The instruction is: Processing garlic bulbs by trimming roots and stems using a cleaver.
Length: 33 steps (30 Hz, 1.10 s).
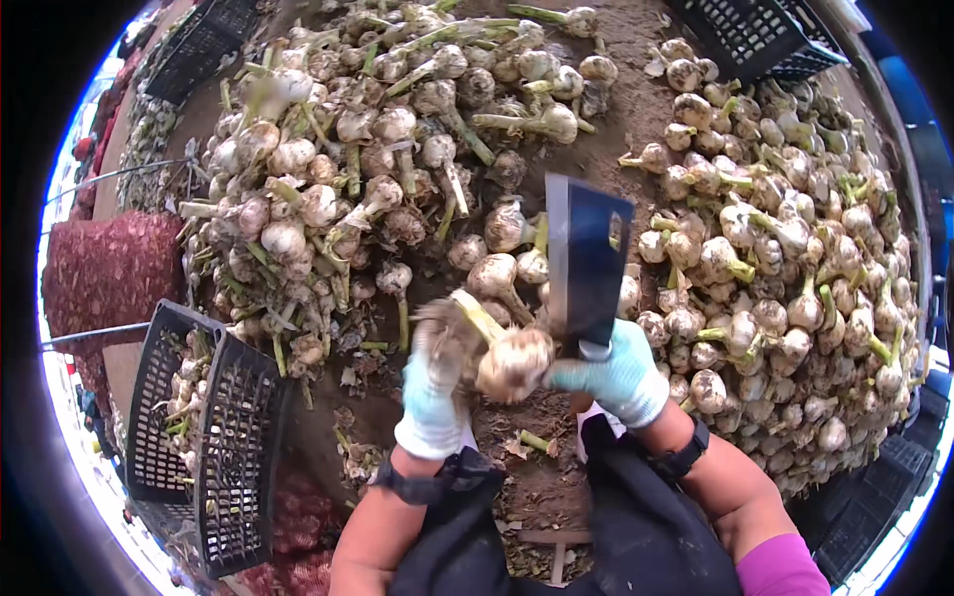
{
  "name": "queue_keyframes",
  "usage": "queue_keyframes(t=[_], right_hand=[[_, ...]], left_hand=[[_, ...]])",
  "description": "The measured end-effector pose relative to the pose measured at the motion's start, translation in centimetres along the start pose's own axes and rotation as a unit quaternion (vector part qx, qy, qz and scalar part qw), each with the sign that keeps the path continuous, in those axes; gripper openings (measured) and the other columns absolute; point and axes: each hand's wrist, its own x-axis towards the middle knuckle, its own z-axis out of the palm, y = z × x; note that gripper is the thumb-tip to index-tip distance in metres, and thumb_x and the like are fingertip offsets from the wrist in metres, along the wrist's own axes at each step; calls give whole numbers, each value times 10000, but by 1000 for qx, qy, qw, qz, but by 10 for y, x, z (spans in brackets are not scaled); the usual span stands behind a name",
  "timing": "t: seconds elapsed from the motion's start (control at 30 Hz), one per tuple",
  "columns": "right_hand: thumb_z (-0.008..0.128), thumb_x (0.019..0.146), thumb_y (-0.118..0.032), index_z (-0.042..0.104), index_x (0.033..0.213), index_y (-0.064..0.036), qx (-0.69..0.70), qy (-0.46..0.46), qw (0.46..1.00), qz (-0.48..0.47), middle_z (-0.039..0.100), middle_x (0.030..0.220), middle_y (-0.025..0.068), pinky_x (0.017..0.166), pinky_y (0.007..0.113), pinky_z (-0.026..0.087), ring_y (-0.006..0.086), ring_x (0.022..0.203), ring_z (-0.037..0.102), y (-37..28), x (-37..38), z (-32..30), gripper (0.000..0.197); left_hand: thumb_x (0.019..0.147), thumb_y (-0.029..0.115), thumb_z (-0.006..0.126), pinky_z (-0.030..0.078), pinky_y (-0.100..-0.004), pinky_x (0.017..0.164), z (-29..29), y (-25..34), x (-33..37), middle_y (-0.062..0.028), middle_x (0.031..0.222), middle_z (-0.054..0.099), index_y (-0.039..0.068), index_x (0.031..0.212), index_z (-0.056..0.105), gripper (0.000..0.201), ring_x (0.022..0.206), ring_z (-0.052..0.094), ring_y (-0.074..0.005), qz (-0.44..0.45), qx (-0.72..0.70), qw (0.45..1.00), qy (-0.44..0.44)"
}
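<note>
My right hand (618, 379), in a pale blue and white glove, is closed round the handle of a cleaver (588, 268), its broad dark blade pointing up and away. My left hand (432, 387), gloved likewise, is at the left; its dirt-brown fingers are smeared by motion. Between the hands is a garlic bulb (515, 366) with a cut-looking green stem slanting up toward the left fingers. My right thumb is close to the bulb's right side. Whether the left fingers grip the bulb is too blurred to see. Beyond the hands lies a heap of stemmed garlic (388, 129).
On the right is a large heap of shorter-stemmed garlic (785, 308). A black crate (238, 457) with scraps stands tilted at the lower left, near a filled red mesh sack (114, 273). More black crates (745, 40) sit at the edges. Stem trimmings (537, 440) lie between my feet.
</note>
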Motion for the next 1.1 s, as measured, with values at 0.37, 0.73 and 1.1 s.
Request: queue_keyframes(t=[0.37,0.73,1.1], right_hand=[[639,675,-63,593,945,-62,-583,-11,795,-169,600,734,110,598,371,506,310,662,608,41,14,-38,273],[743,689,-295,613,895,-27,-310,199,929,30,609,675,116,595,326,472,244,612,586,48,14,-64,362],[756,683,-246,603,883,-26,-298,183,936,40,559,613,58,572,299,462,153,554,520,43,7,-58,334]], left_hand=[[788,-32,504,471,-241,495,-4,11,5,-95,767,596,-14,955,559,177,544,558,-118,140,521,840,-56],[779,123,661,509,-330,752,21,19,71,-141,1016,585,-4,1126,470,416,896,608,-265,115,595,795,40],[590,180,754,511,-332,750,-21,-37,87,-157,965,608,9,1055,463,574,851,624,-239,-2,601,794,88]])
